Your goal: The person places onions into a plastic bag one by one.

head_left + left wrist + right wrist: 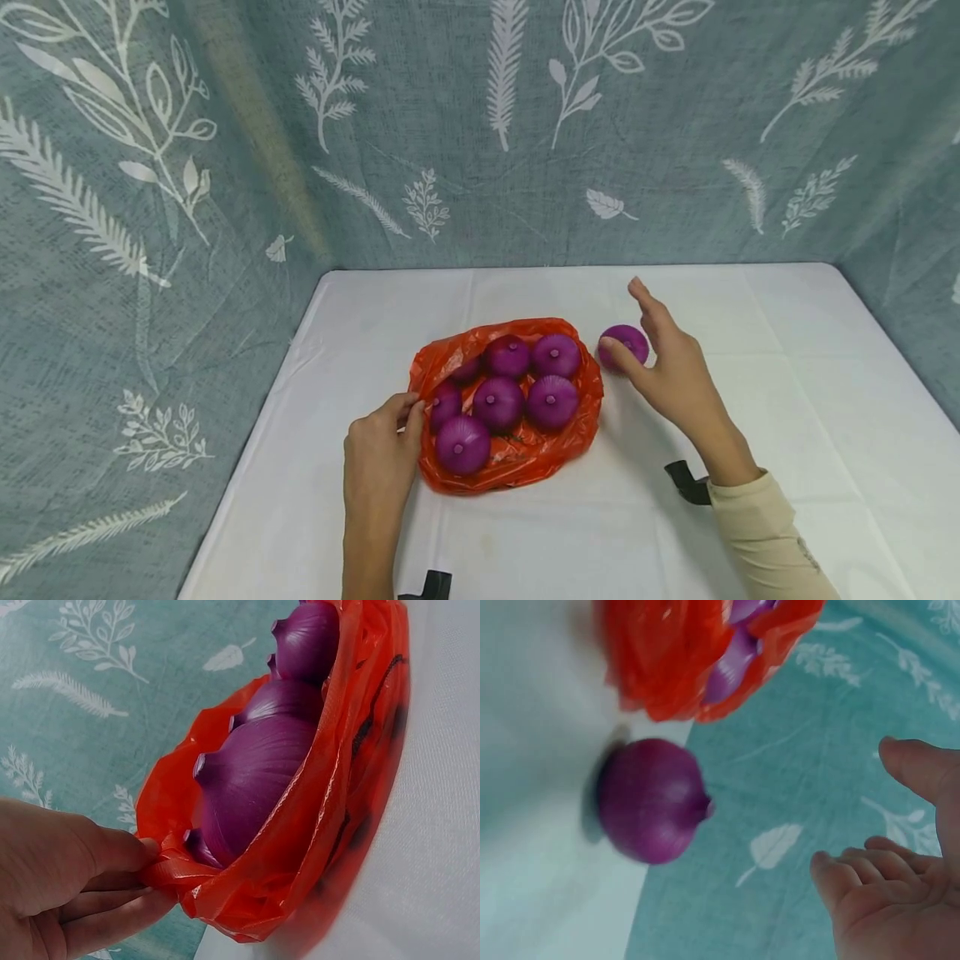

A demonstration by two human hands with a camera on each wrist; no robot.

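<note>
A red plastic bag (517, 477) lies spread wide at its mouth on the table, with several purple onions (498, 404) inside. At the bag's left rim, my left hand (382, 446) pinches the plastic between thumb and fingers; the left wrist view shows the same pinch beside a large onion (255, 780). One more onion (651, 801) sits on the white cloth just right of the bag. Over that lone onion (624, 343) hovers my right hand (678, 375), thumb and fingers spread apart, holding nothing. In the right wrist view there is a gap between this hand (900, 892) and the onion.
A white cloth (787, 400) covers the table. Behind it and along both sides hangs a blue-green curtain (465, 200) with white leaf prints. Black wrist mounts (688, 483) show near both wrists.
</note>
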